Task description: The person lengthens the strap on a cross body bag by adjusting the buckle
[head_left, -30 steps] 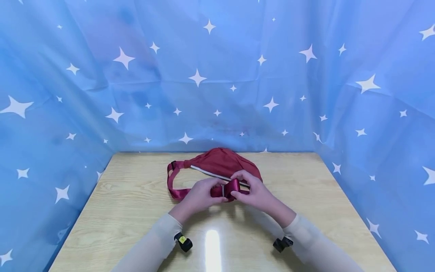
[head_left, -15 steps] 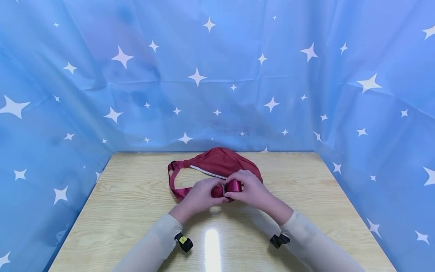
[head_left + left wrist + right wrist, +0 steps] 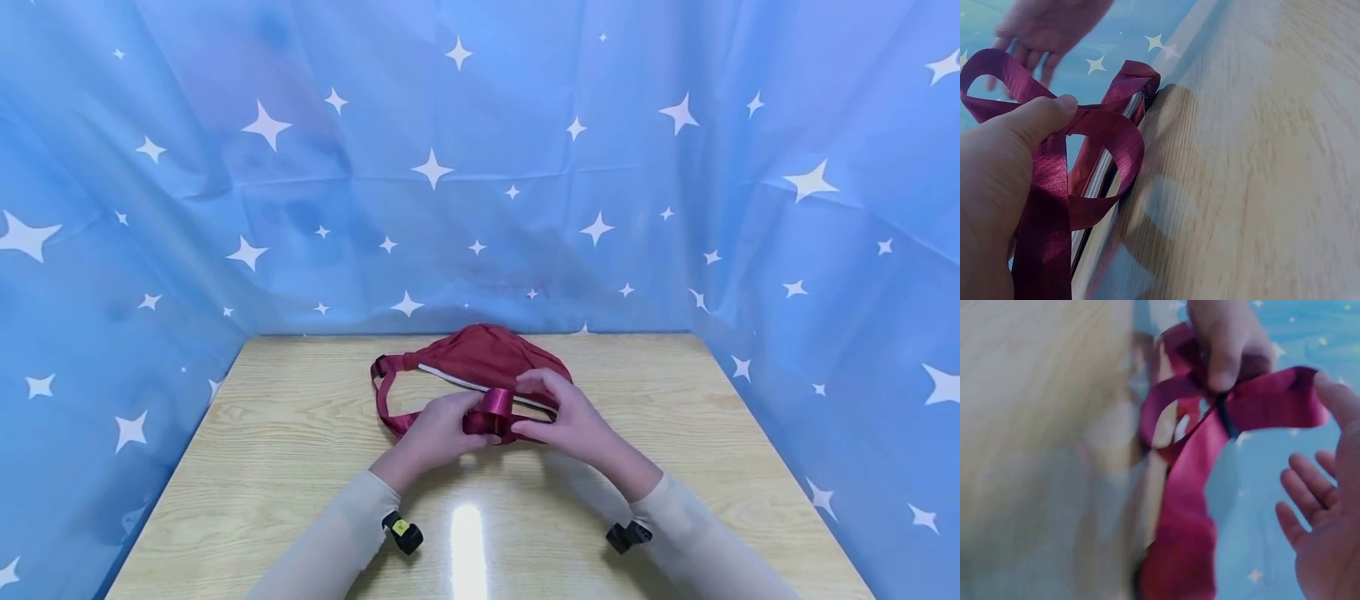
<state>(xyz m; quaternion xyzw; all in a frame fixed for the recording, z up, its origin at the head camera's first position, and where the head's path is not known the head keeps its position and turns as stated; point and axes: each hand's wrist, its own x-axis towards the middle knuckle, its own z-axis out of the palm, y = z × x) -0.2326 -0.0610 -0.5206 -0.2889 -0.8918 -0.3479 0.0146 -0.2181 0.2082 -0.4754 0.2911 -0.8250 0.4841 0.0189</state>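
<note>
Red strap [image 3: 1050,206] is risking slipping should the pinching left hand [image 3: 441,427] slacken, the right hand [image 3: 576,425] gaping, gripping nothing.

Strap [image 3: 1190,481] blurry (right wrist view).

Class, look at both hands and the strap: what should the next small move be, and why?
Probably the right hand should pinch the raised loop of the dark red strap. The left hand pinches the strap beside that loop, which should steady it, while the right hand is close by with its fingers spread, not curled round the loop.
</note>
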